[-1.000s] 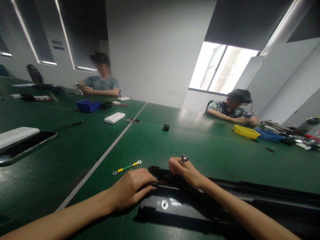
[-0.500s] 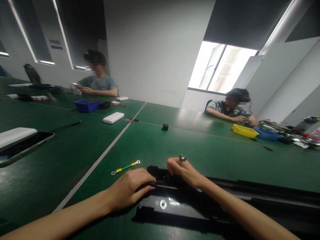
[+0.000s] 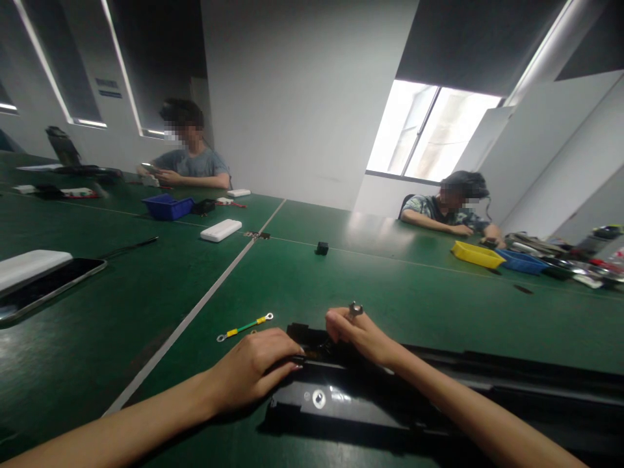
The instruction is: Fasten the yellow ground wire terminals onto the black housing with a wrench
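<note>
Head view: your left hand [image 3: 260,364] is pinching the rim at one end of a black housing [image 3: 361,406] on the table [image 3: 414,292]; your right hand [image 3: 355,333] is curling around a metal-ended tool [image 3: 355,310]. Work is seemingly continuing, the green-and-yellow wire [image 3: 246,327] lying unattached nearby. Against the earlier frame, your hands are keeping position; the right-side co-worker's [image 3: 436,218] hands are separating.

Wire [image 3: 246,327] left of the housing [image 3: 363,403]

Left hand [image 3: 258,364] palm-down; right hand [image 3: 358,335] curled; forearms [image 3: 156,413] angled inward.
</note>
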### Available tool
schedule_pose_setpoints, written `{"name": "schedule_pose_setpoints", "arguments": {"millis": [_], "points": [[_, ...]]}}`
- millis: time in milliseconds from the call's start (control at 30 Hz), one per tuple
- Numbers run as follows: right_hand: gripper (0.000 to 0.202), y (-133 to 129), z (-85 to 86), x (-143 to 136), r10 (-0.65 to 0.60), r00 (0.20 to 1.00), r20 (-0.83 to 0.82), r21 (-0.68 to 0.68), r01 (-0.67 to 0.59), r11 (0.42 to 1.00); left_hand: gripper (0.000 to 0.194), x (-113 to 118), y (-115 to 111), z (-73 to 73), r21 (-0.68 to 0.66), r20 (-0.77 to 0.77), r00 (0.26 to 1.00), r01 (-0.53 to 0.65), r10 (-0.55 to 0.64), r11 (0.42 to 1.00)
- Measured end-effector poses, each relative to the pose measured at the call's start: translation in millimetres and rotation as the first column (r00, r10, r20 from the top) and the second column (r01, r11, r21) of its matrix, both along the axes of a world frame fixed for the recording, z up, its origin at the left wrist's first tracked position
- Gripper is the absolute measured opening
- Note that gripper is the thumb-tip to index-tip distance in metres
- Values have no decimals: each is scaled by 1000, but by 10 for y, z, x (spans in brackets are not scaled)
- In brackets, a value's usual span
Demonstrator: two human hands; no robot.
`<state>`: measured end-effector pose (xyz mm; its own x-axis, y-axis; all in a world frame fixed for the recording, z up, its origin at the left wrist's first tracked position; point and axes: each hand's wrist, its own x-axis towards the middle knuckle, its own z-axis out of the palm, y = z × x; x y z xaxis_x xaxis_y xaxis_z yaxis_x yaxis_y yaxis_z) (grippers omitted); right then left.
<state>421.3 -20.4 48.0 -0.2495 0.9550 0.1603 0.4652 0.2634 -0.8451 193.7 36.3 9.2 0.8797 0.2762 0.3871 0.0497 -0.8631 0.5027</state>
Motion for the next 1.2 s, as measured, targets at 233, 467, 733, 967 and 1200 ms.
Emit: {"name": "schedule_pose_setpoints", "arguments": {"millis": [233, 467, 733, 967, 1200], "points": [[57, 3, -7, 4, 4, 1000, 10, 10, -4, 1000, 20, 6, 11, -6, 1, 6, 1000, 8, -8, 1000], [58, -6, 5, -1, 6, 1000, 9, -9, -6, 1000, 20, 4, 11, 1, 1, 10, 1000, 9, -9, 1000], [58, -9, 19, -10, 12, 1000, -14, -24, -12, 1000, 19, 9, 17, 5, -7, 9, 1000, 5, -5, 1000], [57, -10, 22, -19, 27, 999, -39, -28, -28, 999, 19, -8, 10, 7, -16, 5, 1000, 9, -9, 1000], [56, -14, 20, -14, 30, 999, -28, -8, -30, 1000, 19, 7, 5, 23, -10, 3, 1000, 6, -6, 1000]]}}
